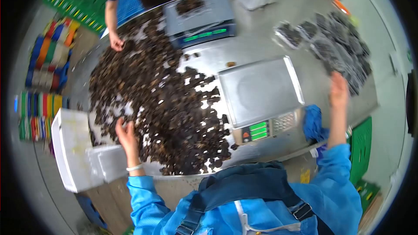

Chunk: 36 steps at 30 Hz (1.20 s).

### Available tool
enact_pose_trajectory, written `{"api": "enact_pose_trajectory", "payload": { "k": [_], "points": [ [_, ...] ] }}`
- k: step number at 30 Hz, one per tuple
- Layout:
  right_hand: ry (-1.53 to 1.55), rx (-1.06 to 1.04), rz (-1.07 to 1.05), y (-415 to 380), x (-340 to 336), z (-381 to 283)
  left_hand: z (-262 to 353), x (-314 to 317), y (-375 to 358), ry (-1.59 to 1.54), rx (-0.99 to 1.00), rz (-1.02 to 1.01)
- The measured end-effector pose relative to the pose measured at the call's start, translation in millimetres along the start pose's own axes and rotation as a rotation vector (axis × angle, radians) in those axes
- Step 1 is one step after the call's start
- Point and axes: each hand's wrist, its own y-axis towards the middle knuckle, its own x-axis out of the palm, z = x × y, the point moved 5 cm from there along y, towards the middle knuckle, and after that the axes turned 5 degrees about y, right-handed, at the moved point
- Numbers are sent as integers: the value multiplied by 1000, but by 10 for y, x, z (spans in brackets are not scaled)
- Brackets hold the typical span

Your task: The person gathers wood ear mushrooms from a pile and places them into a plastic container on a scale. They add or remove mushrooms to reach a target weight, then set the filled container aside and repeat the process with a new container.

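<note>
Big pile of small dark-brown lumps [174, 113] lying spread on shiny metal desk [254, 32]. Left hand [126, 135] hanging by pile's near left side, grip loose, fingers spreading. Right hand [338, 92] reaching beside clear plastic bags of dark bits [342, 45], grip loose too; touching or not, cannot tell. Silver flat-topped scale [261, 91] sitting between hands. Other person's hand [116, 43] hanging by pile's far side.
</note>
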Motion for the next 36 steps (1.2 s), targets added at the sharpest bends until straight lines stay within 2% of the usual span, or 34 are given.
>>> {"api": "enact_pose_trajectory", "payload": {
  "k": [1, 2, 3, 5, 7, 8, 12, 13, 16, 17, 19, 21, 23, 24, 25, 26, 27, 29, 31, 32, 34, 35, 36],
  "points": [
    [-51, -55, 178, 130, -241, -467, -49, -256, -175, 35, -32, 38],
    [-196, -240, 208, 459, -853, -953, -151, -753, -270, 340, 116, 209],
    [-186, -196, 202, 474, -795, -1255, -753, -1020, -116, 602, 245, 367],
    [-307, -473, 473, -43, -110, -1321, -1351, -1616, -240, 858, 97, 493],
    [-460, -304, 261, -109, 199, -924, -2440, -1880, -338, 796, -110, -39],
    [-535, -225, 158, -156, 294, -717, -2790, -1855, -465, 738, -207, -303],
    [-673, -8, 40, -970, 1427, 978, -2252, -1817, -574, 569, -139, -143],
    [-714, 153, -35, -1227, 1690, 1366, -2056, -1862, -561, 601, -191, -110],
    [-848, 317, -377, -2055, 2495, 2268, -1608, -1948, -504, 726, -348, -51],
    [-895, 383, -502, -2307, 2721, 2494, -1812, -1920, -519, 495, -288, 3],
    [-1007, 269, -954, -2808, 3227, 2760, -2366, -1866, -508, 40, -154, 114],
    [-1213, -371, -1429, -3339, 3917, 2750, -694, -1724, -505, 302, 94, 189],
    [-1153, -642, -1618, -3806, 4404, 2713, 21, -1342, -551, 571, 411, 44],
    [-1161, -816, -1630, -4000, 4589, 2689, 360, -1060, -598, 403, 458, -39],
    [-1162, -991, -1636, -4182, 4708, 2696, 471, -693, -723, 256, 606, 5],
    [-1287, -1070, -1580, -4273, 4755, 2789, 1053, -520, -834, 256, 707, -109],
    [-1355, -1049, -1524, -4248, 4789, 2917, 1279, -247, -935, 16, 775, -91],
    [-1609, -714, -1561, -3837, 4471, 3202, 1756, -228, -842, 94, 925, 62],
    [-1674, -771, -1314, -3374, 4169, 3129, 1262, 52, -386, 50, 477, -103],
    [-1750, -819, -1258, -3150, 3948, 3003, 822, 206, -287, 190, 376, 167],
    [-1905, -908, -1126, -2794, 3554, 2752, -135, 507, -15, 176, 183, 56],
    [-1995, -859, -1112, -2620, 3316, 2645, -459, 616, 79, 185, 101, 48],
    [-2086, -808, -1090, -2506, 3131, 2564, -653, 712, 166, 218, 127, -3]
  ]
}}
